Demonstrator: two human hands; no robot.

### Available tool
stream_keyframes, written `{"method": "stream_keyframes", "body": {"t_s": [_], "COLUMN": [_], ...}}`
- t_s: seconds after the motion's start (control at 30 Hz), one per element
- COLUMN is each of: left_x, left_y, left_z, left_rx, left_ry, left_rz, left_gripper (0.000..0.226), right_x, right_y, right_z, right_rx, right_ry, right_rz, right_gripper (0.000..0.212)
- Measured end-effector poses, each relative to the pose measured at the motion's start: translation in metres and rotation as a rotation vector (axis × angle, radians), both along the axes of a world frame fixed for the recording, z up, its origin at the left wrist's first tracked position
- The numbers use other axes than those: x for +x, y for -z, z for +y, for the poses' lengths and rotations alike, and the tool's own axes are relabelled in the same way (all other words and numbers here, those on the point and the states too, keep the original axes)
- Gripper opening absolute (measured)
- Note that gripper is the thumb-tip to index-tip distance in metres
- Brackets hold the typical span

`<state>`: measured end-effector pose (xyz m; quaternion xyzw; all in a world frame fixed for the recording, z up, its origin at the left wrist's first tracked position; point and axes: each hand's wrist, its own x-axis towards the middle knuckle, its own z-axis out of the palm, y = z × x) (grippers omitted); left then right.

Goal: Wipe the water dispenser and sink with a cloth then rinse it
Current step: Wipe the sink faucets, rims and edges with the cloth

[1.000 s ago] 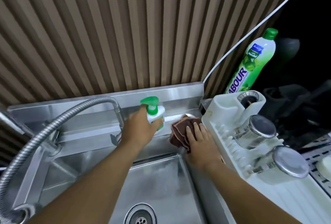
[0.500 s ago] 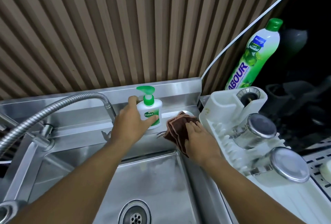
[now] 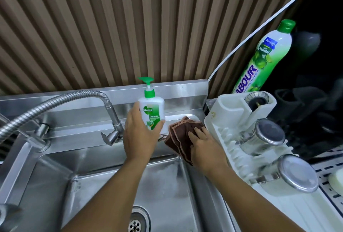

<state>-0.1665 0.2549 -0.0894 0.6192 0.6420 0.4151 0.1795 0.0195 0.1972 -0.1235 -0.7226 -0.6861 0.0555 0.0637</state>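
Observation:
A steel sink (image 3: 55, 166) fills the lower half of the view, with its drain (image 3: 138, 220) at the bottom. My left hand (image 3: 140, 135) grips a white soap pump bottle (image 3: 151, 110) with a green top, held upright over the sink's back ledge. My right hand (image 3: 203, 146) presses flat on a folded brown cloth (image 3: 181, 135) lying on the ledge's right corner, beside the bottle. A flexible metal faucet hose (image 3: 61, 100) arches over from the left and ends just left of my left hand.
A white dish rack (image 3: 228, 113) stands to the right of the sink with two lidded glass jars (image 3: 267, 137) lying in it. A tall green dish-soap bottle (image 3: 263, 59) leans behind the rack. A ribbed brown wall runs along the back.
My left hand has lifted the soap bottle higher and turned it upright. My right hand has pulled the cloth slightly toward me along the ledge corner.

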Motion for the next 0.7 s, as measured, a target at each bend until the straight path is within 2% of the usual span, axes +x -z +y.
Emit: {"method": "stream_keyframes", "body": {"t_s": [0.2,0.43,0.7], "left_x": [-0.016,-0.027,-0.028], "left_y": [-0.001,0.002,0.010], "left_z": [0.028,0.032,0.030], "left_rx": [-0.133,-0.156,-0.154], "left_ry": [0.109,0.220,0.232], "left_rz": [-0.002,0.015,-0.001], "left_gripper": [0.097,0.067,0.066], "right_x": [0.001,0.001,-0.001], "right_y": [0.007,0.014,0.015], "right_z": [0.000,0.000,-0.002], "right_rx": [0.043,0.044,0.054], "right_ry": [0.006,0.021,0.033], "right_rz": [-0.012,-0.036,-0.027], "right_gripper": [0.047,0.051,0.056]}}
